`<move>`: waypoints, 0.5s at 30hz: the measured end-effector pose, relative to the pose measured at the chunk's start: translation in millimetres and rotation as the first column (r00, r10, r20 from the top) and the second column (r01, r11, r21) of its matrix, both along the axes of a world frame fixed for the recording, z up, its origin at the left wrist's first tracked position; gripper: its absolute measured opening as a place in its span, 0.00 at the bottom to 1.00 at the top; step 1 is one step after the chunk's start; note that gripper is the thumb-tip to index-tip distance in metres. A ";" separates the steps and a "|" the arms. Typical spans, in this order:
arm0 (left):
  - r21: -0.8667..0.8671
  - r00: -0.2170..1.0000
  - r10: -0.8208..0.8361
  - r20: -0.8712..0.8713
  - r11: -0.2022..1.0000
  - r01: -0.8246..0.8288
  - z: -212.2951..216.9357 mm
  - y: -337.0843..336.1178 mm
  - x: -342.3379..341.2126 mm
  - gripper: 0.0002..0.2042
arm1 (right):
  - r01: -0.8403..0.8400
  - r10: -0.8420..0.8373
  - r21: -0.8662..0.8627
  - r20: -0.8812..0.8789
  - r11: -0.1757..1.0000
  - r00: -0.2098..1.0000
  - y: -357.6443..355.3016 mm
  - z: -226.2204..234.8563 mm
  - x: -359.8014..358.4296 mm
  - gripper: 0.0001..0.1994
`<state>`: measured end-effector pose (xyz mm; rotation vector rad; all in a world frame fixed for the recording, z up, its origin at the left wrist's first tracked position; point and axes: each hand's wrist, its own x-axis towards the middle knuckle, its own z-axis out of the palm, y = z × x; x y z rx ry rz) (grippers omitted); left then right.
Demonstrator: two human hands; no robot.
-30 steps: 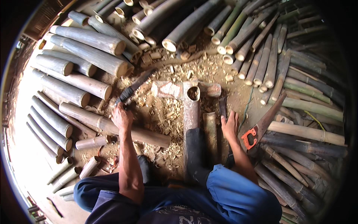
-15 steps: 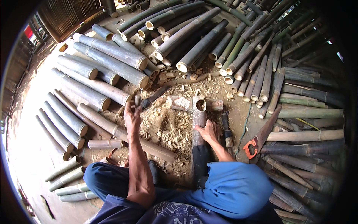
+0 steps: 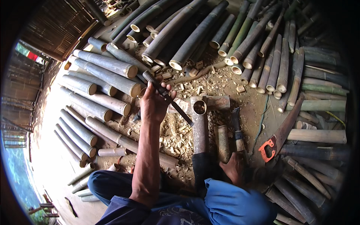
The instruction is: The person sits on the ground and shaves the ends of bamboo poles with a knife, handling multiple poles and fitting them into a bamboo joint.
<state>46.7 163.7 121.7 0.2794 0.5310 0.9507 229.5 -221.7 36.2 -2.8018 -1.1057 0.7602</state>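
My left hand (image 3: 153, 102) is raised in the middle, its fingers closed round the handle of a knife (image 3: 180, 110). The narrow dark blade slants down to the right, its tip close to the side of a bamboo tube (image 3: 200, 131). That tube leans on a short log (image 3: 220, 102), its open end facing up. Low on the right, my right hand (image 3: 234, 168) is closed at the lower end of a short bamboo piece (image 3: 222, 142); part of its grip is in shadow. A second blade with a wrapped handle (image 3: 239, 138) lies just beyond this hand.
A handsaw with an orange handle (image 3: 267, 149) lies to the right. Cut bamboo poles (image 3: 112, 83) lie in rows on the left, with more stacked at the back and right. Wood chips (image 3: 182, 137) cover the ground between my legs.
My right hand has left the leaning tube and drawn back to the short bamboo piece, now in view. My left hand has moved right and turned the knife, its blade now pointing down to the right.
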 end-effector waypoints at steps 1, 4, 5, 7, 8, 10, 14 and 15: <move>0.098 0.999 -0.048 -0.024 0.994 0.050 7.1 -1.3 13.3 0.22 | 0.030 -0.045 -0.182 -0.077 0.983 0.996 -2.5 5.8 -6.6 0.40; 0.489 0.870 0.009 -0.493 0.830 0.268 31.5 -27.3 73.1 0.19 | 0.093 -0.120 -0.117 -0.250 0.989 0.961 -21.3 -18.3 -7.0 0.45; 0.601 0.802 0.054 -0.594 0.693 0.398 45.2 -45.9 103.8 0.19 | 0.123 -0.135 -0.063 -0.240 0.990 0.961 -36.2 -27.3 -0.4 0.45; 0.470 0.776 -0.190 -0.601 0.702 0.536 46.6 -76.1 142.3 0.17 | 0.220 -0.150 0.147 -0.382 0.964 0.912 -54.2 -38.2 11.8 0.43; 0.541 0.728 -0.155 -0.668 0.571 0.617 41.5 -87.3 154.3 0.17 | 0.272 -0.141 0.243 -0.448 0.931 0.883 -58.7 -40.6 14.4 0.43; 0.581 0.562 0.243 -0.791 0.009 0.814 22.9 -104.3 159.9 0.19 | 0.323 -0.098 0.355 -0.528 0.877 0.844 -49.5 -15.3 25.2 0.42; 0.483 0.504 0.294 -0.812 -0.144 0.864 1.2 -125.0 166.8 0.15 | 0.603 -0.115 0.489 -0.709 0.630 0.696 -48.2 -7.4 35.2 0.42; 0.481 0.510 0.292 -0.809 -0.168 0.860 -9.5 -126.6 167.5 0.14 | 0.668 -0.142 0.507 -0.729 0.544 0.669 -45.9 -0.5 35.3 0.42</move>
